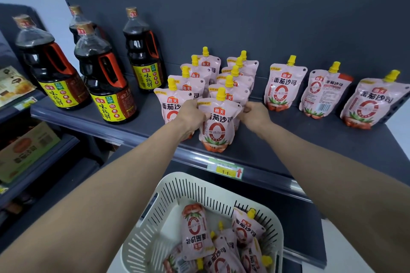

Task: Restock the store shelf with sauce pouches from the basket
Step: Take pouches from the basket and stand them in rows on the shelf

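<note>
A pink sauce pouch (218,126) with a yellow cap stands upright near the front edge of the dark shelf (288,139). My left hand (190,115) grips its left side and my right hand (255,114) grips its right side. Behind it two rows of several like pouches (235,77) run toward the back panel. Three more pouches (284,86) stand apart along the right of the shelf. Below, a cream slotted basket (177,197) holds several pouches (195,232) lying flat.
Large dark soy sauce bottles (106,82) with yellow labels stand on the left of the shelf. A yellow price tag (226,169) sits on the shelf's front rail. Cardboard boxes (24,150) fill the lower shelves at far left.
</note>
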